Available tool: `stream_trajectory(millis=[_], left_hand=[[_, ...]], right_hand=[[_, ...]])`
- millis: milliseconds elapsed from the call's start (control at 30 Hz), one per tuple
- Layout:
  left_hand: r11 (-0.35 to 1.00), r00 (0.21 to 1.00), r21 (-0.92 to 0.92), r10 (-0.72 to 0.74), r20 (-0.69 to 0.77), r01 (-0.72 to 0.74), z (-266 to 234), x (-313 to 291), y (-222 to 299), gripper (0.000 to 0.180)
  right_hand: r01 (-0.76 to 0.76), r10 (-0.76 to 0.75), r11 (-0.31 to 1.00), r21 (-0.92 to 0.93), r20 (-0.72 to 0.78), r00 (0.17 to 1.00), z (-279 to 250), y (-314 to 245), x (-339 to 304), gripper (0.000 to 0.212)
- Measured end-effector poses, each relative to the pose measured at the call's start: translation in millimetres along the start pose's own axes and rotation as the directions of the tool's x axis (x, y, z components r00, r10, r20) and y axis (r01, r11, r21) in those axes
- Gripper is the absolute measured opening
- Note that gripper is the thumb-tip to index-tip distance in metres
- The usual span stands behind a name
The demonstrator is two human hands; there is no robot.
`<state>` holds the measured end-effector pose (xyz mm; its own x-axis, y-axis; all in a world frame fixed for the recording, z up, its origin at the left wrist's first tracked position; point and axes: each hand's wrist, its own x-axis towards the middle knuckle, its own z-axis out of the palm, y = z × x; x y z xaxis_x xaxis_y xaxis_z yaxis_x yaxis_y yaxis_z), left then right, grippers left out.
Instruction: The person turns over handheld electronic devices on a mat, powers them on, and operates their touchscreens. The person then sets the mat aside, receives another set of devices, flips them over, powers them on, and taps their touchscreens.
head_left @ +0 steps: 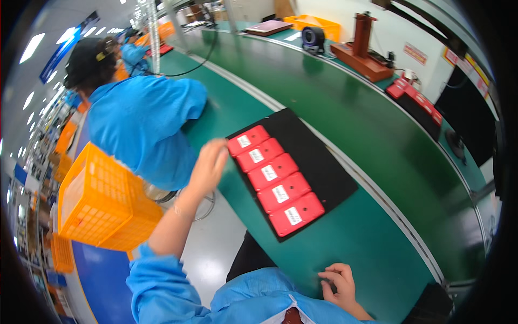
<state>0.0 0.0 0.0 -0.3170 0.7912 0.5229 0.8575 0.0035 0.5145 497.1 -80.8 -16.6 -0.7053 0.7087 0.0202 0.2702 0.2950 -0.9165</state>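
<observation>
Several flat red cases (278,168), each with a white label and a small dark round spot, lie in a slanting row along the left side of a black mat (324,162). My left hand (209,166) is at the far end of this row, its slightly blurred fingers stretched to the left edge of the farthest red case (248,140). Whether the fingertips touch that case I cannot make out. Close to my body, my right hand (340,285) hovers over or rests on the green worktop (356,243), fingers loosely curved and apart, holding nothing.
An orange crate (102,202) stands at my left, behind a co-worker in a blue jacket (140,119). Past a metal rail runs a green conveyor belt (372,129). Across it are more red cases (415,100), a brown press-like stand (362,48) and a small black fan (313,39).
</observation>
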Motion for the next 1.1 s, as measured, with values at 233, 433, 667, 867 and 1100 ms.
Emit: stream_trajectory(millis=[233,433,667,867,1100], left_hand=[[0.96,0.935,-0.007,-0.27,0.231,0.279,56,4,92,0.055],[0.967,0.928,0.001,-0.243,0.283,0.253,-13,28,105,0.055],[0.973,0.875,-0.217,0.177,0.451,-0.085,-101,83,48,0.042],[0.907,0.766,-0.184,0.42,0.487,-0.38,-140,109,28,0.069],[0.818,0.572,-0.349,0.571,0.588,-0.458,-102,131,19,0.081]], right_hand=[[-0.198,0.002,0.932,-0.304,-0.541,0.841,-49,-35,-201,0.034],[-0.47,-0.009,0.661,-0.584,-0.633,0.774,17,-122,-138,0.046],[-0.551,-0.119,0.742,-0.383,-0.883,0.453,122,-218,86,0.051],[-0.538,-0.142,0.753,-0.379,-0.892,0.429,163,-240,175,0.056],[-0.61,0.054,0.73,-0.309,-0.863,0.502,110,-199,170,0.05]])
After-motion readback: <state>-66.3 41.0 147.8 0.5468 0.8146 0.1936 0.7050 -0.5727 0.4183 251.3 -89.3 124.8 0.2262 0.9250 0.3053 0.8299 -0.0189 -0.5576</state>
